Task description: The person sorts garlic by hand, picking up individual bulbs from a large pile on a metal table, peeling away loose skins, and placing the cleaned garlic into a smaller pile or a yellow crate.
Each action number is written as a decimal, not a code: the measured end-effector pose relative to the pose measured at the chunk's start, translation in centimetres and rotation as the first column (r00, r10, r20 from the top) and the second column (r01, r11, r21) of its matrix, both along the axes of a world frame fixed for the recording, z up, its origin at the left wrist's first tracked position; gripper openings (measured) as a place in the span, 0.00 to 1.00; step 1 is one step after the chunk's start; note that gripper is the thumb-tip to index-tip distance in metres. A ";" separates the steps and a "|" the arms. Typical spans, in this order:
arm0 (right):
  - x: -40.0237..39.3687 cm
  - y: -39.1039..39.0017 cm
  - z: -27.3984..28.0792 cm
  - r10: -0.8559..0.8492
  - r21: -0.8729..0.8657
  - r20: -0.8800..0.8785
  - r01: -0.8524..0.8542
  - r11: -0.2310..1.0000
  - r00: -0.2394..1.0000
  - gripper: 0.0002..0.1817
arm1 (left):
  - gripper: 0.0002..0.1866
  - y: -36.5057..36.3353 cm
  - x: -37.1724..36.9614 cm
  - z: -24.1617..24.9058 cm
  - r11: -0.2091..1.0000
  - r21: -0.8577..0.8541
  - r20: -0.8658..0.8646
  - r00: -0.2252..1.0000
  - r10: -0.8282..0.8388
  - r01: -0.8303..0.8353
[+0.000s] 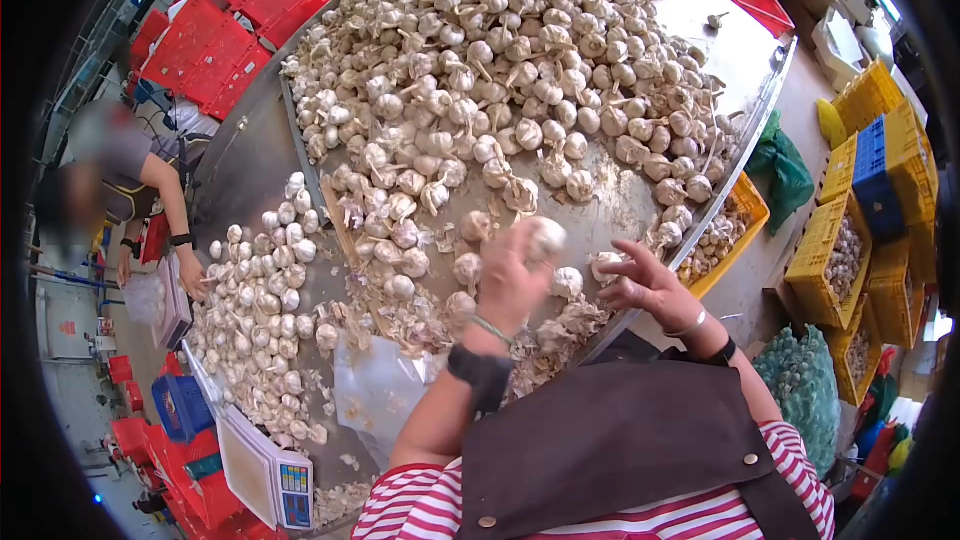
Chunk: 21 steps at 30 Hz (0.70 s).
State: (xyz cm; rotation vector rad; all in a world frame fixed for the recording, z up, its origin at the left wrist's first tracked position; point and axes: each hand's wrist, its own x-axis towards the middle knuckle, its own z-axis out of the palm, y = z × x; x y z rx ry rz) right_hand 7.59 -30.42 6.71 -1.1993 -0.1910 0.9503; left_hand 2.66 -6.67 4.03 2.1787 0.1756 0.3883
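Observation:
My left hand [512, 280], smeared a little by motion, has its fingers closed around a whitish garlic bulb [546, 237] above the metal table. My right hand [650, 290] is held with fingers apart near the table's front right edge. Close by its fingertips lies another garlic bulb [605, 266], and a further bulb [568, 283] rests between the two hands. Beyond them a large heap of garlic bulbs [480, 70] with dry stems covers much of the table. Loose garlic skins [420, 315] lie scattered around the left wrist.
To the left, cleaner bulbs [265, 290] are spread beyond a divider strip. A digital scale [255, 465] and a clear plastic bag [375, 385] are near me. A yellow crate [745, 240] holds garlic pieces off the right edge. Another person's hand [192, 275] reaches toward the left pile.

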 end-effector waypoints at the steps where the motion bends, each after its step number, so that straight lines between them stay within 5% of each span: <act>1: -0.1 0.7 -0.1 0.009 -0.001 -0.010 -0.009 1.000 1.000 0.31 | 0.27 -1.8 -1.0 2.3 0.989 0.084 -0.092 0.989 -0.115 0.122; 3: -0.1 1.8 -1.0 -0.026 0.182 -0.334 0.092 0.979 0.942 0.27 | 0.31 -3.7 -2.2 2.5 0.967 0.009 -0.036 0.966 -0.255 0.256; 5: 1.0 1.3 -2.3 -0.081 -0.013 -0.170 0.080 0.997 0.982 0.22 | 0.34 -4.1 -2.5 3.0 0.954 0.149 0.080 0.959 -0.273 0.260; 7: 2.5 -1.3 -2.8 -0.149 0.045 -0.145 0.157 0.986 0.978 0.21 | 0.36 -1.8 -1.8 1.5 0.973 0.134 0.044 0.979 -0.197 0.190; 9: 3.9 -4.8 -2.0 -0.308 0.087 -0.102 0.317 0.944 0.946 0.21 | 0.36 0.7 -0.6 -0.8 0.858 0.492 0.043 0.988 0.149 -0.151; 11: 6.0 -9.4 -2.6 -0.497 0.075 0.008 0.495 0.866 0.868 0.24 | 0.31 2.3 0.7 -2.9 0.718 0.680 0.017 0.983 0.184 -0.147; 13: 8.3 -13.4 -2.7 -0.704 -0.082 0.246 0.738 0.670 0.666 0.29 | 0.26 3.5 1.7 -4.6 0.781 0.624 -0.143 0.981 0.133 -0.014; 15: 10.7 -17.3 -3.6 -0.204 -0.251 0.912 0.878 0.407 0.356 0.32 | 0.22 4.0 2.9 -5.0 0.823 0.557 -0.295 0.953 0.072 0.111; 17: 10.3 -18.5 -2.2 -0.225 -0.250 0.919 0.919 0.306 0.325 0.29 | 0.18 3.8 3.4 -5.1 0.853 0.506 -0.380 0.921 0.086 0.130; 19: 9.2 -15.7 1.0 -0.493 -0.224 0.600 0.724 0.653 0.630 0.25 | 0.19 2.7 3.1 -4.1 0.871 0.486 -0.274 0.958 0.081 0.066; 21: 7.8 -11.8 2.7 -0.418 -0.234 0.418 0.540 0.809 0.807 0.22 | 0.18 0.8 2.6 -1.7 0.856 0.517 -0.023 0.999 0.025 -0.010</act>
